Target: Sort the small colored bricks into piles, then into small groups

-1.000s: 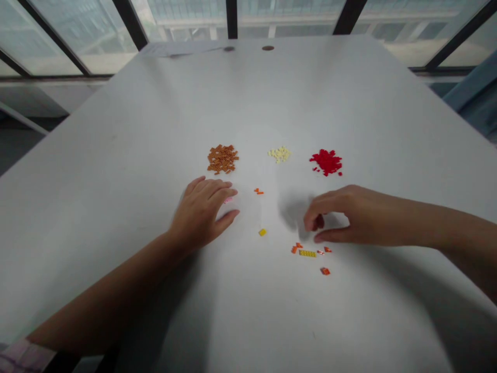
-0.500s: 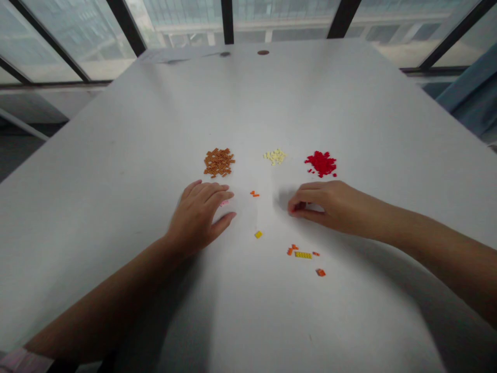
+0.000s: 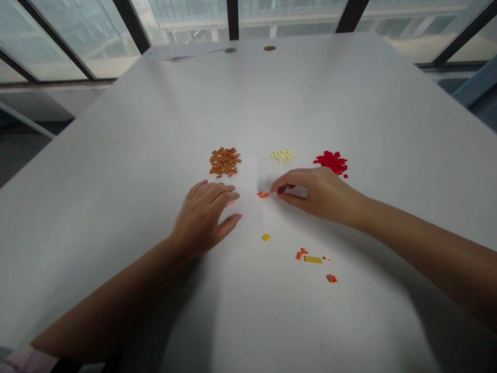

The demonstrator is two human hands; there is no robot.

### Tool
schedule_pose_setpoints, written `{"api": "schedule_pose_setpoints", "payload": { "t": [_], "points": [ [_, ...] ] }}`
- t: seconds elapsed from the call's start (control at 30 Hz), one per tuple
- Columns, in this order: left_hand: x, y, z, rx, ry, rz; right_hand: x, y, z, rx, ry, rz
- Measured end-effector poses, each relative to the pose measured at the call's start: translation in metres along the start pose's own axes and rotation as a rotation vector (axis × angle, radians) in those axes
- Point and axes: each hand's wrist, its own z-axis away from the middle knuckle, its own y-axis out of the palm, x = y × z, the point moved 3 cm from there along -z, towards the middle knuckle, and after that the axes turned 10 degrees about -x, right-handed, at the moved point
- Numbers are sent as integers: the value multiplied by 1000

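Observation:
My left hand (image 3: 205,215) rests palm down on the white table (image 3: 116,171), fingers stretched out, with a small pink piece (image 3: 230,204) just beyond its fingertips. My right hand (image 3: 316,192) reaches left with thumb and forefinger pinched; a small dark red piece seems to sit between them. Its fingertips are right beside two tiny orange pieces (image 3: 263,195). Behind the hands lie three small heaps: brown pieces (image 3: 224,161), cream pieces (image 3: 282,155) and red pieces (image 3: 331,161).
Loose pieces lie nearer to me: a yellow brick (image 3: 265,237), an orange bit (image 3: 301,253), a long yellow plate (image 3: 312,259), a small red-and-white piece (image 3: 326,258) and an orange brick (image 3: 331,278). Windows run behind the table's far edge.
My right hand has moved up and to the left, from above the loose pieces near me to the two orange pieces in the middle. My left hand has stayed put.

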Motion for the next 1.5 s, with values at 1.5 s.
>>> {"api": "schedule_pose_setpoints", "payload": {
  "t": [1.5],
  "points": [
    [-1,2,0,-4,-12,34,31,-27,55,221,106,-95]
  ]
}}
